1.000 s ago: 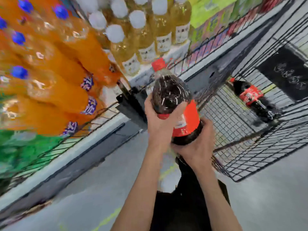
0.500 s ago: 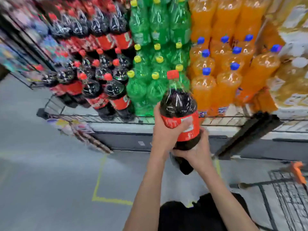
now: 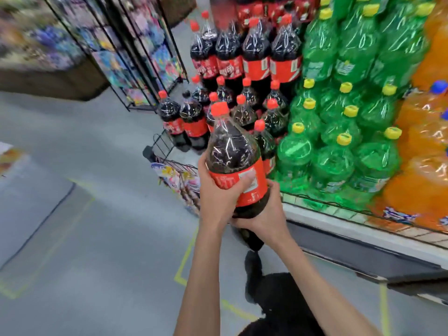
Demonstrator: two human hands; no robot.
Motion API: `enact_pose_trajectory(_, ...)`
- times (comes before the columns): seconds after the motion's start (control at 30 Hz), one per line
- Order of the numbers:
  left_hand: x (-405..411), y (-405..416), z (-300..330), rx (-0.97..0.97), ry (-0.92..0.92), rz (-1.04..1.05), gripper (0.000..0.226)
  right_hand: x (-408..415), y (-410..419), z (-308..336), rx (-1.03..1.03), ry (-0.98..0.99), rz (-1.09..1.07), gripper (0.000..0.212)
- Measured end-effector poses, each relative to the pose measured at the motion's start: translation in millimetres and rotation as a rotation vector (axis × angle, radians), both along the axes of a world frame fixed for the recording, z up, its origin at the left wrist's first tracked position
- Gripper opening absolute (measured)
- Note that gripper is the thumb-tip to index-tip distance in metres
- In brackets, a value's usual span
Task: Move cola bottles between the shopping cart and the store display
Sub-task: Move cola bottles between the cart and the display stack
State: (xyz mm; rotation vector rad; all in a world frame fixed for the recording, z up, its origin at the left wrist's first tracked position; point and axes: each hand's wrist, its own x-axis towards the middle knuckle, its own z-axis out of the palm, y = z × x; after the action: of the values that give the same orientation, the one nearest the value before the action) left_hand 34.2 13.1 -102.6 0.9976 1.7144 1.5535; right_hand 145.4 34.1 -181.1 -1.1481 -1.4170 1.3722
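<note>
I hold a large cola bottle (image 3: 232,154) with a red cap and red label upright in front of me, in both hands. My left hand (image 3: 218,197) wraps around its label from the left. My right hand (image 3: 264,214) cups its lower part from the right and below. Just beyond it is the store display (image 3: 315,214) with stacked cola bottles (image 3: 244,61) in two tiers. The shopping cart is out of view.
Green soda bottles (image 3: 344,112) fill the display right of the colas, orange ones (image 3: 426,141) further right. A wire edge rail (image 3: 339,206) fronts the shelf. A black rack (image 3: 135,57) of colourful goods stands at left. Grey floor with yellow lines (image 3: 184,258) lies below.
The view has swung left, from the cart past the orange and green bottles to the cola section. The bottle stays gripped in both hands and is nearer the stacked colas.
</note>
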Motion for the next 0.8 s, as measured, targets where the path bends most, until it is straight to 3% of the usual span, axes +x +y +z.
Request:
enact_pose_trajectory(0.2, -100.0, 50.5, 10.3, -0.010, 0.051, 0.054, 0.100, -112.2, 52.5, 2.5, -0.019, 0.127, 0.017, 0.101)
enact_pose_trajectory(0.33, -166.2, 92.1, 26.7, -0.047, 0.083, 0.079, 0.091, -181.5, 99.1, 18.2, 0.002, 0.108, 0.028, 0.104)
enact_pose_trajectory(0.43, -213.4, 120.4, 33.5, -0.038, 0.074, 0.067, 0.098, -224.9, 132.8, 25.9, 0.024, 0.100, 0.057, 0.104)
enact_pose_trajectory(0.6, -258.7, 149.0, 18.0, -0.090, 0.086, 0.009, 0.084, -260.0, 158.4, 19.4, 0.045, 0.056, 0.007, 0.103)
enact_pose_trajectory(0.8, -298.5, 190.1, -16.8, -0.160, 0.214, -0.135, 0.103, -288.6, 183.9, -6.9, 0.000, 0.018, -0.122, 0.104)
